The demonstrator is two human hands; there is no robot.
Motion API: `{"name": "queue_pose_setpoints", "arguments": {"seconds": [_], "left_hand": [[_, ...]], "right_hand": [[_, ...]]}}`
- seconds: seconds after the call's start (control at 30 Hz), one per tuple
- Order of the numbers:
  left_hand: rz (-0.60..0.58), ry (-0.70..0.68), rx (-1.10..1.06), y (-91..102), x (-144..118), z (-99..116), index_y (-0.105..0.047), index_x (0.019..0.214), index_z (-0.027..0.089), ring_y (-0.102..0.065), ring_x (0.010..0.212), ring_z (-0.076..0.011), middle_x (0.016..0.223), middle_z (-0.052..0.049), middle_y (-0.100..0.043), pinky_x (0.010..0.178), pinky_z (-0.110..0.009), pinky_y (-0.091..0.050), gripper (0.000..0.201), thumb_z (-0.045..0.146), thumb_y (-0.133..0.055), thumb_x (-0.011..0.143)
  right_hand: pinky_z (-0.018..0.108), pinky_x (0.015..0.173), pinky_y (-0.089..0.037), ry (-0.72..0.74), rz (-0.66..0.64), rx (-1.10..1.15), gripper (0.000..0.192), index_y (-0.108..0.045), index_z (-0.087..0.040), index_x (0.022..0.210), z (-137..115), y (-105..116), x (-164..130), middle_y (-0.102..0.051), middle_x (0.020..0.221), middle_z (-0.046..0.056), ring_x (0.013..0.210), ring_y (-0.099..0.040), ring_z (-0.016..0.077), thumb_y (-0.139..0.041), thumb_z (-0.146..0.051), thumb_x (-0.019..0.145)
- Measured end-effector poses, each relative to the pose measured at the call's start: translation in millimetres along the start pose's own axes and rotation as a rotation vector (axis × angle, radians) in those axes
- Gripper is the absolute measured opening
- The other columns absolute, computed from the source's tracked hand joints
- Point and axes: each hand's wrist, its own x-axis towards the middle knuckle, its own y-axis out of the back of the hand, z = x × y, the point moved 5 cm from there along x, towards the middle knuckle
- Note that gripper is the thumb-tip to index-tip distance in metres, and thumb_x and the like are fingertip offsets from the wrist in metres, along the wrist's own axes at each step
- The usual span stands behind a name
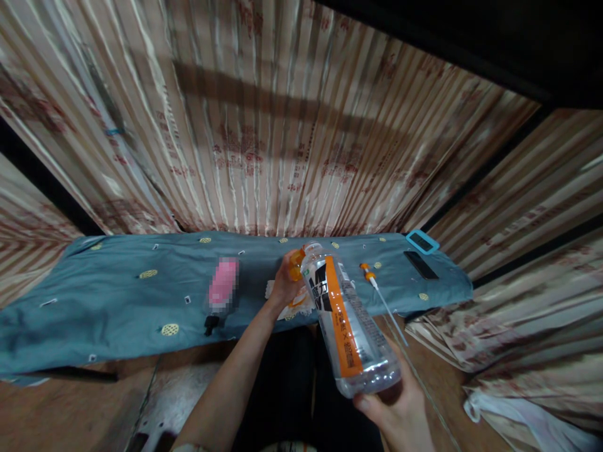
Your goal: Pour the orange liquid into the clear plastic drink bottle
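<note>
My right hand (400, 402) is wrapped round the base of a clear plastic bottle (372, 339) with an orange and black label. The bottle is tilted, its neck pointing away from me, and it looks empty. My left hand (285, 282) is closed on an orange plastic piece (296, 264), perhaps a cap, right beside the bottle's neck. Whether that piece touches the neck I cannot tell. Below the left hand lies a crinkled clear and orange wrapper (299, 307). To the right, an orange and white spray pump (370, 275) with a long thin tube rests on the cloth.
A blue cloth (117, 301) with pineapple prints covers the narrow surface before me. On its left lies a pixelated pink bottle (223, 282) with a black nozzle. At right are a black flat slab (421, 265) and a blue-framed device (423, 241). Patterned curtains (282, 138) hang behind.
</note>
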Motion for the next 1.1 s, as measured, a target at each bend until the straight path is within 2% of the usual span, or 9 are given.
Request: {"name": "queue_pose_setpoints", "arguments": {"seconds": [0.13,0.3,0.5,0.77,1.1], "left_hand": [[-0.002,0.004,-0.008,-0.2,-0.1,1.2,-0.042,0.121,0.020,-0.062,0.102,-0.0217,0.116,-0.008,-0.061,0.090,-0.038,-0.049,0.059,0.020,-0.069,0.068],[-0.016,0.027,-0.036,-0.8,0.0,1.5,-0.042,0.121,0.020,-0.062,0.101,-0.0215,0.115,-0.008,-0.061,0.089,-0.038,-0.050,0.059,0.020,-0.069,0.069],[-0.013,0.034,-0.025,-0.8,-0.7,-2.2,-0.043,0.122,0.020,-0.062,0.101,-0.0231,0.116,-0.009,-0.061,0.090,-0.040,-0.050,0.061,0.020,-0.071,0.067],[0.017,-0.003,-0.025,-1.5,-0.6,-4.0,-0.045,0.120,0.020,-0.062,0.100,-0.0226,0.114,-0.008,-0.062,0.088,-0.038,-0.050,0.060,0.020,-0.072,0.066],[0.006,0.026,-0.022,-0.5,-0.5,0.2,-0.044,0.120,0.019,-0.062,0.098,-0.0214,0.113,-0.008,-0.062,0.087,-0.037,-0.051,0.059,0.019,-0.072,0.067]], "right_hand": [[0.023,0.078,-0.057,-0.006,0.011,-0.001,0.080,-0.058,-0.024,0.116,0.0,0.3,-0.4,-0.076,0.104,0.003,0.093,-0.073,0.0227,-0.089,-0.046,0.046],[0.022,0.083,-0.055,0.016,0.002,-0.017,0.080,-0.059,-0.024,0.117,-1.5,-0.4,-0.5,-0.075,0.108,0.002,0.099,-0.071,0.0224,-0.087,-0.050,0.047],[0.018,0.079,-0.055,0.011,0.003,-0.017,0.082,-0.057,-0.024,0.119,0.5,0.5,-0.8,-0.076,0.103,0.000,0.092,-0.073,0.0190,-0.088,-0.049,0.047],[0.021,0.080,-0.056,0.025,0.011,-0.041,0.081,-0.057,-0.023,0.119,1.6,1.6,-0.8,-0.075,0.107,0.002,0.096,-0.072,0.0213,-0.087,-0.050,0.048],[0.016,0.080,-0.054,0.007,0.008,0.016,0.082,-0.059,-0.026,0.118,3.0,1.8,-0.3,-0.076,0.103,-0.001,0.093,-0.072,0.0175,-0.089,-0.047,0.045]]}}
